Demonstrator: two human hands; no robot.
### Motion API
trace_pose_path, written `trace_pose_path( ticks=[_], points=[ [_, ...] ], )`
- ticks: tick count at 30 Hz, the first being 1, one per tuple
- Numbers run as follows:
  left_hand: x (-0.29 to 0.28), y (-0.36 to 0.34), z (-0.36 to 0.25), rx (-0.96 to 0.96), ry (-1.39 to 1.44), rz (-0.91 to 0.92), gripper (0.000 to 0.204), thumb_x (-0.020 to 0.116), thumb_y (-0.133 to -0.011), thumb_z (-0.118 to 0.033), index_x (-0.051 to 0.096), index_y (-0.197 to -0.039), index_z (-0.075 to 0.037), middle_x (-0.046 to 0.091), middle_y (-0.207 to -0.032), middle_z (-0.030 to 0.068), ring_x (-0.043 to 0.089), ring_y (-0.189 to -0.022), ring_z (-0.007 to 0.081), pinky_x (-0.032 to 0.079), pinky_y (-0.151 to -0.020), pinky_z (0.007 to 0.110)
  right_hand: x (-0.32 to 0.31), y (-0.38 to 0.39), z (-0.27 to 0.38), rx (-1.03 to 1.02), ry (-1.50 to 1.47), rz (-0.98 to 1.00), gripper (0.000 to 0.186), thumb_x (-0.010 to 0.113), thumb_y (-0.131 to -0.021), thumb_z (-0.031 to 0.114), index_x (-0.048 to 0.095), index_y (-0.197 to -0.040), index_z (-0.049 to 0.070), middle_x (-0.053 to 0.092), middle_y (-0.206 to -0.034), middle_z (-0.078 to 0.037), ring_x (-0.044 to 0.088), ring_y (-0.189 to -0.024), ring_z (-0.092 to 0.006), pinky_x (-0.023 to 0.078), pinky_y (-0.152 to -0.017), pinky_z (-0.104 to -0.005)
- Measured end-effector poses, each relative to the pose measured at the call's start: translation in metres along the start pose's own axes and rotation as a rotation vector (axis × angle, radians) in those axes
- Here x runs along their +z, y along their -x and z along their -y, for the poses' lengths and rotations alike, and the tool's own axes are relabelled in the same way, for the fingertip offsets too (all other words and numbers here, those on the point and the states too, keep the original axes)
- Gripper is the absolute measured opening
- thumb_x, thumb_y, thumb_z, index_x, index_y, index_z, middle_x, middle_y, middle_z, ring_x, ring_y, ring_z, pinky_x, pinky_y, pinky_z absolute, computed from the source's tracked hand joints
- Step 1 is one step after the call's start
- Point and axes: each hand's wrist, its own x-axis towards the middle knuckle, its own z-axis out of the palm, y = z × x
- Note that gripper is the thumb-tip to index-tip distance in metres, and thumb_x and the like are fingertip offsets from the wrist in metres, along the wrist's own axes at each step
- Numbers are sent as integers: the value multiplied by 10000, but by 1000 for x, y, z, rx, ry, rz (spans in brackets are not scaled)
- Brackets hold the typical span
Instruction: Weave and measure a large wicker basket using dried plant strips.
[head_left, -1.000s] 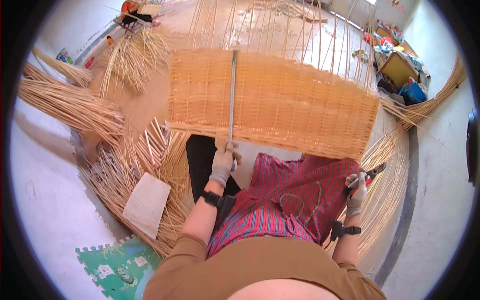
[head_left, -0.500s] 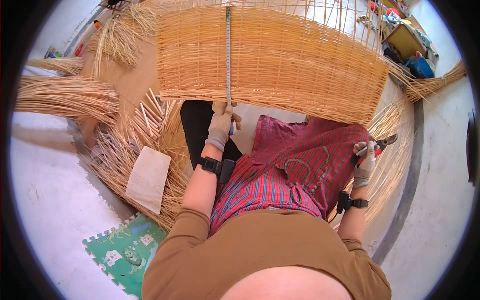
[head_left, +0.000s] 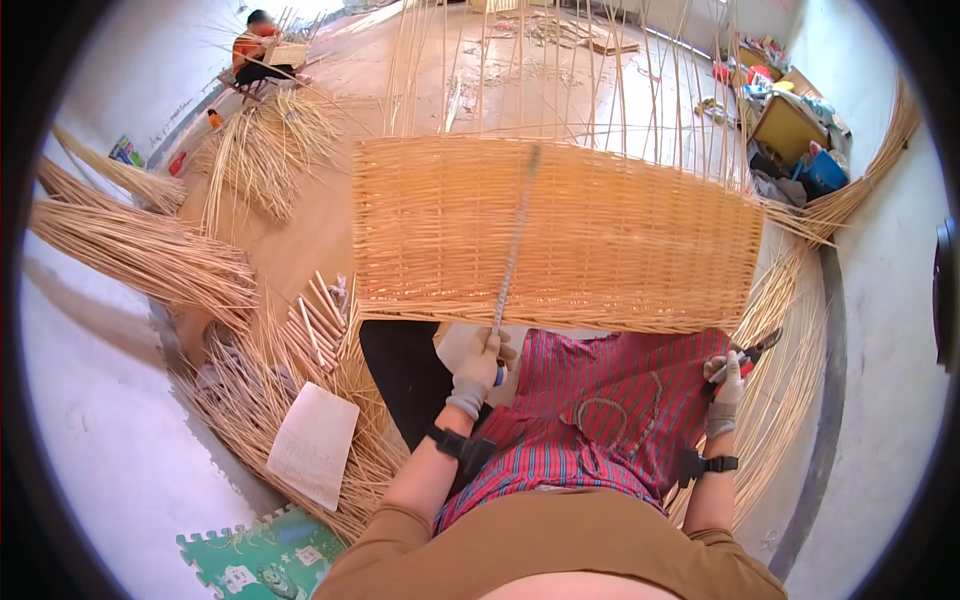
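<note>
A woven wicker panel [head_left: 620, 240] stands before me, with loose upright stakes rising from its far edge. My left hand [head_left: 480, 368], in a light work glove, is closed around a tape measure [head_left: 499, 376]. Its pulled-out blade [head_left: 512, 260] slants up across the panel's face, blurred at the far end. My right hand [head_left: 727, 385], gloved too, grips red-handled pruning shears [head_left: 762, 345] beside the panel's near right corner. Below the panel, a striped red apron [head_left: 600, 400] covers my lap.
Bundles of canes [head_left: 150, 240] lie at the left, with short peeled sticks [head_left: 315, 325] and a pale sheet [head_left: 315, 445] nearer me. A green foam mat [head_left: 250, 560] is at lower left. Another person [head_left: 262, 50] sits far left. A blue bucket [head_left: 825, 172] stands right.
The view has tilted up, so the panel and my hands appear lower and the seated person shows. The tape blade has swung from upright to a slant across the panel.
</note>
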Motion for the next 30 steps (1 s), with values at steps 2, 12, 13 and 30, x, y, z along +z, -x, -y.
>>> trace_pose_path(
  ticks=[2,12,13,30],
  points=[
    [-1,3,2,61,-1,-76,295,425,-1084,-278,584,-1064,-31,669,-746,100,632,-642,172,503,-614,305,-3,-2,-1,35,-111,-5,345,621,-1003,270,548,-1294,102,619,-740,-29,598,-620,-148,489,-549,-309],
    [-18,10,-11,69,173,-208,280,438,-1079,-250,578,-995,-22,660,-740,103,626,-609,181,549,-596,327,4,-8,-9,47,220,-87,340,640,-994,241,556,-1251,35,612,-683,-45,606,-564,-166,492,-504,-299],
    [-18,10,-11,83,147,-208,280,439,-1078,-250,577,-989,-23,659,-739,102,627,-610,178,547,-592,326,5,-8,-10,16,218,-81,335,638,-995,231,553,-1251,34,613,-684,-46,603,-562,-165,491,-502,-300],
    [-17,4,-10,131,107,-255,290,427,-1078,-238,572,-995,-1,636,-693,115,611,-562,196,526,-539,333,20,12,3,-63,209,-70,281,664,-983,292,601,-1126,59,641,-734,-42,645,-612,-161,524,-550,-301]
  ],
)
